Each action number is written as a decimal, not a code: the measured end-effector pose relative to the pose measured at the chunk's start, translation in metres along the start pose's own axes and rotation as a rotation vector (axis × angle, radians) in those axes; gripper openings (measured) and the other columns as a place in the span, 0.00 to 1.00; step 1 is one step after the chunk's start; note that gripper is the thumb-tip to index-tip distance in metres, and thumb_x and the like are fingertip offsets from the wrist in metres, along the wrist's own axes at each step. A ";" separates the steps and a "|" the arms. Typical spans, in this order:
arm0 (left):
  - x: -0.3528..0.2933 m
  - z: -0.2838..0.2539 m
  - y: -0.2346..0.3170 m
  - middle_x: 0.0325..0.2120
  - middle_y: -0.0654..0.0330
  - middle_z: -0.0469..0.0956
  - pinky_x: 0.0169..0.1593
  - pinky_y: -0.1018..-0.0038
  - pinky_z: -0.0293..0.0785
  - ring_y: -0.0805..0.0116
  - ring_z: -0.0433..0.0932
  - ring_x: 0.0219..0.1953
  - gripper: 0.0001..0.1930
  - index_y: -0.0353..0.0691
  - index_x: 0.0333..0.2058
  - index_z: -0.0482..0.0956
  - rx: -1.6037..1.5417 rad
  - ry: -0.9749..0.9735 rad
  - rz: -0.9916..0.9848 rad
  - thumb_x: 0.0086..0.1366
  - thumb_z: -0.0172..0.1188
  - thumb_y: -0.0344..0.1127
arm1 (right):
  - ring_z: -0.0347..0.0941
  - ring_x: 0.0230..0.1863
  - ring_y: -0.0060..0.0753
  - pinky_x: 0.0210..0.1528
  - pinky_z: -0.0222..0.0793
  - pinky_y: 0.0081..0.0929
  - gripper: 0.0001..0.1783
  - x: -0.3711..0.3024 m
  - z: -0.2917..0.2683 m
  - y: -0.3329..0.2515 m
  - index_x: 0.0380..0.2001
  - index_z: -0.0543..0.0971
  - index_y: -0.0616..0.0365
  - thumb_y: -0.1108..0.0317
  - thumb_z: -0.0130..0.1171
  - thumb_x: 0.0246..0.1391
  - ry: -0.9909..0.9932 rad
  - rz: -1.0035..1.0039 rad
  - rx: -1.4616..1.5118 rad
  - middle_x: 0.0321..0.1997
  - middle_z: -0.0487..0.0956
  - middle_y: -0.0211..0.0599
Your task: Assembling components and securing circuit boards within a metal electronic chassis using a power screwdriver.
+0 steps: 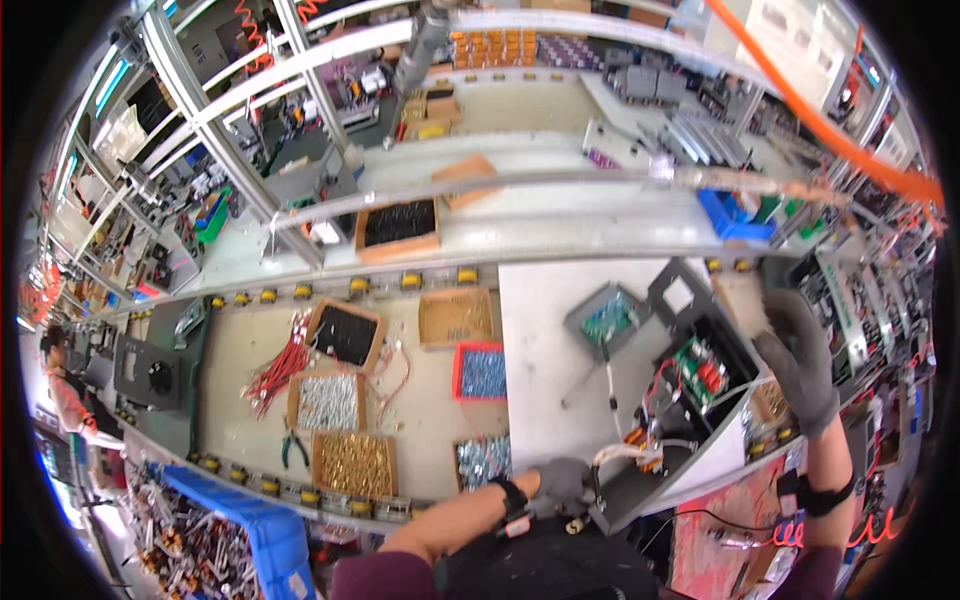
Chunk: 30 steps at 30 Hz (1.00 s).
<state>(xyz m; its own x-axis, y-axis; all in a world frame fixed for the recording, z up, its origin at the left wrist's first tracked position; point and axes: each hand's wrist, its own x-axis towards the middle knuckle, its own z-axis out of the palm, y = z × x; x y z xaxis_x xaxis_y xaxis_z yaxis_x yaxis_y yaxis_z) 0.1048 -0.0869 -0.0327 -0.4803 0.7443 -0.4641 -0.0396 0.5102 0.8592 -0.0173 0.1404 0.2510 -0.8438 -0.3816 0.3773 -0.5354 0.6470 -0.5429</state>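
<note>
A black metal housing [655, 487] lies opened on the white board in front of me. Inside it sit a green circuit board [703, 372] with red parts and a bundle of wires with orange pieces [645, 450]. My left hand [563, 487], in a grey glove, is curled at the housing's near left corner; what its fingers close on is hidden. My right hand [803, 362], also gloved, has its fingers stretched out at the housing's right side, beside a small cardboard box [770, 402]. A dark panel with a green screen board [610, 315] lies farther back, cabled to the housing.
Boxes of small metal parts stand left: gold pieces [353, 465], silver pieces [332, 402], bluish screws in a red tray [482, 372]. Near them lie pliers [294, 450] and red wires [280, 365]. Upright dark units [835, 300] stand right; a metal rail [560, 182] crosses behind.
</note>
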 end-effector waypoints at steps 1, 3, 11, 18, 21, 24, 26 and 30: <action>-0.005 0.002 0.002 0.35 0.55 0.82 0.41 0.67 0.73 0.65 0.80 0.35 0.16 0.41 0.41 0.81 -0.008 -0.010 0.043 0.55 0.59 0.41 | 0.71 0.37 0.29 0.42 0.68 0.26 0.20 0.034 0.010 -0.012 0.44 0.73 0.63 0.68 0.62 0.47 -0.026 -0.027 0.058 0.37 0.74 0.37; 0.010 0.024 -0.020 0.40 0.56 0.80 0.44 0.68 0.72 0.66 0.78 0.41 0.20 0.40 0.48 0.77 -0.276 -0.059 0.184 0.56 0.59 0.37 | 0.71 0.37 0.26 0.41 0.69 0.25 0.21 0.106 0.024 -0.009 0.46 0.73 0.63 0.66 0.63 0.49 -0.024 -0.061 0.051 0.37 0.75 0.35; 0.008 -0.003 -0.020 0.33 0.59 0.77 0.36 0.72 0.74 0.69 0.76 0.30 0.19 0.34 0.48 0.74 -0.801 -0.342 0.332 0.58 0.59 0.34 | 0.72 0.51 0.41 0.54 0.67 0.33 0.42 0.324 0.189 -0.098 0.52 0.71 0.70 0.41 0.62 0.46 -0.269 -0.129 0.167 0.52 0.75 0.53; 0.010 -0.026 -0.006 0.34 0.58 0.79 0.40 0.72 0.73 0.69 0.77 0.33 0.20 0.34 0.47 0.76 -0.655 -0.361 0.310 0.60 0.59 0.41 | 0.75 0.46 0.50 0.48 0.68 0.38 0.24 0.384 0.312 -0.157 0.41 0.75 0.57 0.57 0.65 0.42 0.212 0.134 0.737 0.41 0.80 0.48; 0.009 -0.023 -0.003 0.33 0.59 0.79 0.41 0.72 0.73 0.69 0.77 0.34 0.20 0.35 0.46 0.76 -0.579 -0.271 0.286 0.61 0.59 0.43 | 0.76 0.44 0.49 0.46 0.69 0.39 0.23 0.373 0.309 -0.168 0.40 0.74 0.58 0.59 0.66 0.42 0.373 0.144 0.842 0.39 0.81 0.46; 0.003 -0.020 -0.007 0.33 0.59 0.80 0.43 0.73 0.72 0.70 0.77 0.35 0.21 0.35 0.45 0.77 -0.492 -0.178 0.256 0.61 0.59 0.46 | 0.76 0.37 0.41 0.42 0.69 0.37 0.20 0.357 0.284 -0.180 0.37 0.74 0.60 0.61 0.66 0.43 0.340 0.068 1.009 0.34 0.80 0.42; 0.001 -0.018 -0.007 0.32 0.59 0.80 0.44 0.73 0.72 0.70 0.77 0.35 0.21 0.35 0.45 0.78 -0.419 -0.129 0.239 0.61 0.59 0.48 | 0.75 0.33 0.37 0.41 0.69 0.35 0.19 0.337 0.245 -0.187 0.36 0.74 0.62 0.61 0.66 0.43 0.266 0.026 1.125 0.31 0.79 0.40; 0.010 -0.004 -0.018 0.32 0.58 0.81 0.44 0.74 0.71 0.69 0.77 0.35 0.23 0.35 0.39 0.81 -0.532 -0.140 0.004 0.60 0.60 0.52 | 0.70 0.28 0.21 0.32 0.67 0.29 0.13 0.290 0.129 -0.200 0.25 0.75 0.59 0.61 0.65 0.47 0.317 -0.211 1.288 0.26 0.77 0.29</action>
<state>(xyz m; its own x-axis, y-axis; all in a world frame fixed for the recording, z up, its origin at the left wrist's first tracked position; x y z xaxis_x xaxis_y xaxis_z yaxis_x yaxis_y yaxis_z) 0.0968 -0.0903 -0.0518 -0.3620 0.8143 -0.4537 -0.4926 0.2461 0.8347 -0.1599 -0.1844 0.3722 -0.7906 -0.1150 0.6014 -0.4539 -0.5492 -0.7017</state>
